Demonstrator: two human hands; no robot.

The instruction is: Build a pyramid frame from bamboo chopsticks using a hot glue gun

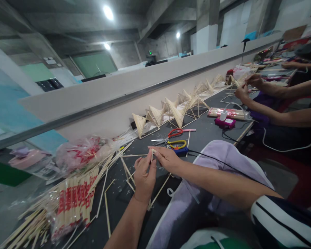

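Observation:
My left hand and my right hand meet over the dark table, their fingertips pinched together at a corner of a thin wooden stick frame. A short pale stick end shows between the fingers; the exact joint is partly covered by them. Other sticks of the frame slope down to the table on both sides of my left wrist. Just beyond my right hand lie scissors with red and yellow handles, beside a blue device with a black cord.
Bundled sticks in red-printed wrapping and a clear plastic bag lie at left. Finished-looking twisted stick shapes line the white partition. A magenta charger and wrapped sticks lie at right, near another person's hands.

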